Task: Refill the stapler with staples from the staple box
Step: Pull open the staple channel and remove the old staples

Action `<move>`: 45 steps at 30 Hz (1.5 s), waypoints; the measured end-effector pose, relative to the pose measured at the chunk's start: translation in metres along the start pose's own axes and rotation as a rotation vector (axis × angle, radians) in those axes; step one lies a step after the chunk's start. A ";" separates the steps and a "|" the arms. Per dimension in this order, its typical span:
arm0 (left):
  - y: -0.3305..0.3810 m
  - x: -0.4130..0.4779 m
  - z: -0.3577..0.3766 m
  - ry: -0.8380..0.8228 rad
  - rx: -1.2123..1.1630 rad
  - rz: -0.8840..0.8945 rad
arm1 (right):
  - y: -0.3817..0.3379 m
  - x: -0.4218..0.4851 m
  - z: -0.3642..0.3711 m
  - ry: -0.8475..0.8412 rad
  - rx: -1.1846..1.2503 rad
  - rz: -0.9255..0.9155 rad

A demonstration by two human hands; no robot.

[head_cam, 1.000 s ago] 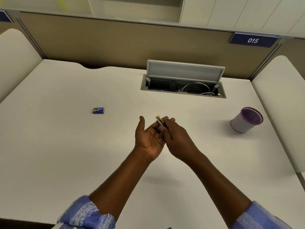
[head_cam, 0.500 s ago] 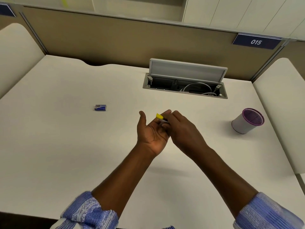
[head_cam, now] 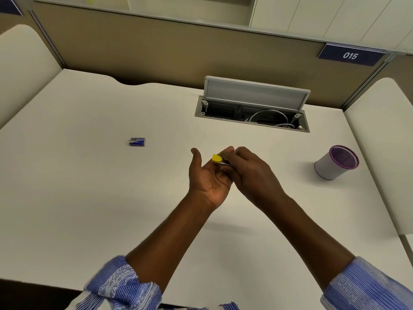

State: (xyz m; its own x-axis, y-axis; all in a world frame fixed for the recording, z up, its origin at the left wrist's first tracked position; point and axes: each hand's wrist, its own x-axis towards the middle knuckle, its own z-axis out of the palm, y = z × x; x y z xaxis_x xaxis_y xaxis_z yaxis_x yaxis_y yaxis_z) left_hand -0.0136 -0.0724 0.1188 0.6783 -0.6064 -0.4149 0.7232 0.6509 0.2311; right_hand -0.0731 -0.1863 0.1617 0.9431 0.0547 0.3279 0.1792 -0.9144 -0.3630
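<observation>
left hand [head_cam: 207, 180] bears yellow stapler [head_cam: 216, 158] | right hand [head_cam: 252, 173] pinches it | staple box [head_cam: 137, 141] well apart

From our left hand [head_cam: 207, 177] to the staple box [head_cam: 137, 141] we see only bare white desk [head_cam: 89, 198], room for a low, straight pass. Farther back the open cable hatch [head_cam: 199, 109] and its raised lid [head_cam: 254, 95] stand in the way. A purple-rimmed cup [head_cam: 336, 162] stands well to the right, and partition panels [head_cam: 156, 48] close the back and sides.
</observation>
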 end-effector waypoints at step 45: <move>-0.002 -0.005 -0.020 0.372 0.556 -0.064 | 0.003 -0.019 0.019 -0.042 1.353 1.016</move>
State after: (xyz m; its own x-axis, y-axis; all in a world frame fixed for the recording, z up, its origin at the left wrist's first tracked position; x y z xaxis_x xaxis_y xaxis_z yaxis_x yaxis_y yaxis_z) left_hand -0.0211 -0.0619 0.1031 0.6142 -0.3731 -0.6954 0.7872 0.2267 0.5736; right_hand -0.0852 -0.1823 0.1375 0.8215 -0.2663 -0.5041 -0.3873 0.3882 -0.8363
